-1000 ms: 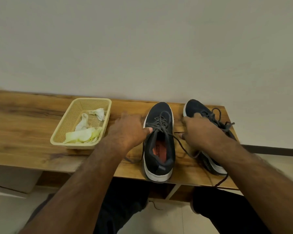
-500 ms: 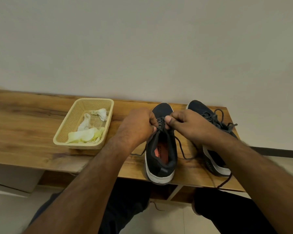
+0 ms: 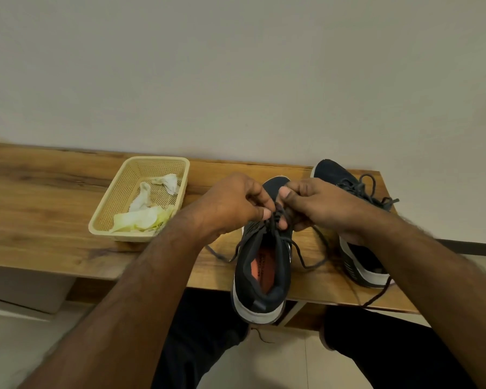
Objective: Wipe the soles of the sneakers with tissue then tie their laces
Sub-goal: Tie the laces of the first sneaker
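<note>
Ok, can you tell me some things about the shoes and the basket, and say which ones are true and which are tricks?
1. Both hands, the left hand and the right hand, pinch the laces of the near sneaker. True.
2. The basket holds a sneaker. False: it holds crumpled tissues.
3. The far sneaker lies right of the near one. True.
4. The sneakers are on the floor. False: both are on the wooden bench.
</note>
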